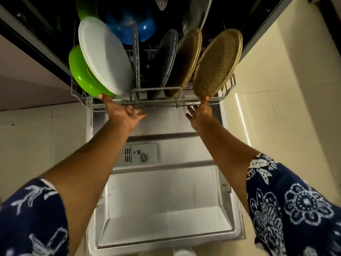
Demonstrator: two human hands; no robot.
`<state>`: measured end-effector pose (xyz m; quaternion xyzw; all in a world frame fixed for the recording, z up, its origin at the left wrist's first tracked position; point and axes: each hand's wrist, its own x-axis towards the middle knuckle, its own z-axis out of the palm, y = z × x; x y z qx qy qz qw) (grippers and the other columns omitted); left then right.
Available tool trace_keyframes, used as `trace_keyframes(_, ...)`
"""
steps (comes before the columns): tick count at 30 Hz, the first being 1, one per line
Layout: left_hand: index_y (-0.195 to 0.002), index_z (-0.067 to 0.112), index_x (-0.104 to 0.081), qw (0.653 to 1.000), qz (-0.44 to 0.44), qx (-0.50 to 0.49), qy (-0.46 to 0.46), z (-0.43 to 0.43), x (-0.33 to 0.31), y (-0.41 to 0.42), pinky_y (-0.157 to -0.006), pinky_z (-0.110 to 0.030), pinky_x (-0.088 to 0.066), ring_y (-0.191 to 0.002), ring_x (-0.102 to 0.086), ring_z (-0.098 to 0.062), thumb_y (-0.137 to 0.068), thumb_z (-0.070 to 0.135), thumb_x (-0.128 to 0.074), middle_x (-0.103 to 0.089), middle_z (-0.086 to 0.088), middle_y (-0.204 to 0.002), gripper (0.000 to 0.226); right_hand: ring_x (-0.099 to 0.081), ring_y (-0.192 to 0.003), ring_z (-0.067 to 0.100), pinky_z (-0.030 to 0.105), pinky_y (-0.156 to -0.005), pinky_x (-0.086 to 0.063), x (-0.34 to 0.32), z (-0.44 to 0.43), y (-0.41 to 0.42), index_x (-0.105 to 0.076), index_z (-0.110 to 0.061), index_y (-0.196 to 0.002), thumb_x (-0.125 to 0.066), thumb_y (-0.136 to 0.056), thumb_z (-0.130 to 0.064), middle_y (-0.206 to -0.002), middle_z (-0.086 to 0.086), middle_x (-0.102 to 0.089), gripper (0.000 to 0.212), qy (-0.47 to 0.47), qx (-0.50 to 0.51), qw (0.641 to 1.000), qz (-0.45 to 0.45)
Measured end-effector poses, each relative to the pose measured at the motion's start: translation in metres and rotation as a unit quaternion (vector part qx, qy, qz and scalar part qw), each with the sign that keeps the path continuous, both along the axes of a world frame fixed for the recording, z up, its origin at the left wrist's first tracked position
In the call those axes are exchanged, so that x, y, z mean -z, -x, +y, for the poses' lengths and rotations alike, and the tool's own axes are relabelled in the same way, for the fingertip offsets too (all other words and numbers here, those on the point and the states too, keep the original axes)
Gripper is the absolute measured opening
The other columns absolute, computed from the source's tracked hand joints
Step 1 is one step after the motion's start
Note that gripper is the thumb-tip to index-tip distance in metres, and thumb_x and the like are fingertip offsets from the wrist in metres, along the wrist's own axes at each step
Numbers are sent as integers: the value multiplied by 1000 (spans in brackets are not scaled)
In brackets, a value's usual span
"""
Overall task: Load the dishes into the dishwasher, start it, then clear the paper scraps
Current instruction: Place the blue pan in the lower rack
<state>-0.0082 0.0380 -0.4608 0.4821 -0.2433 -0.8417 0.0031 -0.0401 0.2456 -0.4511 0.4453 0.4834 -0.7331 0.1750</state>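
Pale tiled kitchen floor [276, 111], dim light, dark cabinet fronts either side of an open dishwasher. The grey wire lower rack [158, 103] sits partly pulled out over the lowered steel door [166, 196].

Rack contents, all on edge: a white round plate [105, 56] leaning against a bright green plastic bowl [81, 72] at the left end; a thin grey patterned plate [136, 58] beside it; a dark blue-grey patterned plate [167, 61] near the middle; two tan woven round mats or plates, one mid-right [186, 61], one at the far right [217, 63]. Deeper inside, a blue bowl [131, 24], partly in shadow.

Left hand [123, 113] reaches to the rack's front rail under the green bowl, thumb up against the bowl's lower edge, fingers curled loosely; whether they grip the rail cannot be told. Right hand [200, 112] is spread, fingers apart, one fingertip touching the lower rim of the far-right woven piece, holding nothing.

On the door's inner face, the grey detergent dispenser [140, 154] with a round cap. Both forearms bare; navy sleeves [295, 209] with white floral print at the frame's lower corners.
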Motion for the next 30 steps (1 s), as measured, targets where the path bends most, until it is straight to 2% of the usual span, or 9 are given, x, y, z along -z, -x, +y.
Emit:
trace_keyframes(7, -152, 15, -4, 995, 35, 62, 66, -25, 11, 63, -110, -67, -11, -65, -38, -25, -79, 84, -12, -51, -16, -91, 101, -53, -117, 26, 41, -101, -39, 3, -13, 61, -44, -18, -133, -34, -99, -43, -133, 10, -52, 43, -14, -29, 999, 34)
trace_keyframes(9, -152, 20, 0, 993, 41, 73, 79, -26, 8, 76, -111, -65, -13, -96, -54, -29, -78, 85, -12, -39, -25, -142, 100, -52, -119, 27, 41, -105, -39, 3, -15, 76, -49, -15, -125, -34, -99, -43, -130, 12, -55, 40, -21, -38, 998, 41)
trace_keyframes(12, -152, 24, 3, 993, 58, 77, 70, -31, 3, 94, -111, -64, -12, -140, -27, -38, -75, 88, -14, -15, -22, -155, 102, -50, -124, 28, 42, -109, -36, 3, -18, 95, -52, -11, -121, -38, -99, -40, -132, 13, -55, 39, -19, -32, 998, 49)
trace_keyframes(14, -152, 22, 2, 992, 61, 73, 77, -35, 5, 106, -112, -62, -15, -122, -47, -31, -74, 88, -14, -22, -25, -152, 103, -54, -118, 26, 39, -104, -42, 2, -20, 107, -54, -10, -115, -39, -99, -42, -128, 12, -57, 39, -30, -39, 997, 52)
trace_keyframes(16, -152, 22, 0, 992, 58, 60, 93, -38, 5, 115, -110, -56, -23, -118, -10, -33, -74, 88, -18, -22, -24, -152, 104, -60, -91, 18, 34, -88, -47, 5, -21, 118, -54, -7, -119, -36, -99, -44, -105, 8, -64, 45, -44, -47, 996, 54)
trace_keyframes(18, -152, 24, -1, 990, 56, 52, 115, -40, 7, 119, -108, -51, -32, -101, -52, -27, -74, 87, -21, -26, -24, -151, 102, -52, -76, 12, 32, -88, -43, 10, -20, 124, -48, -7, -130, -29, -102, -39, -88, 1, -57, 46, -50, -59, 995, 66)
trace_keyframes(22, -153, 22, -3, 989, 56, 46, 126, -47, 19, 114, -106, -46, -40, -63, -27, -18, -73, 88, -21, -48, -33, -133, 105, -52, -120, 25, 37, -105, -39, 14, -21, 119, -40, -9, -138, -25, -102, -40, -132, 10, -53, 50, -6, -69, 994, 81)
trace_keyframes(27, -153, 21, -8, 989, 58, 76, 112, -37, 6, 101, -101, -44, -34, -119, -54, -26, -77, 85, -15, -43, -26, -139, 100, -48, -123, 27, 39, -100, -39, 3, -16, 113, -43, -13, -135, -36, -99, -46, -138, 10, -49, 49, -8, -82, 995, 62)
trace_keyframes(30, -150, 12, -23, 983, 38, 133, 123, -24, 1, 66, -110, -50, -27, -111, -56, -25, -84, 78, -13, -48, -22, -137, 93, -41, -132, 27, 44, -107, -34, -2, -8, 83, -35, -16, -143, -29, -100, -46, -144, 12, -43, 53, 3, -141, 987, 78)
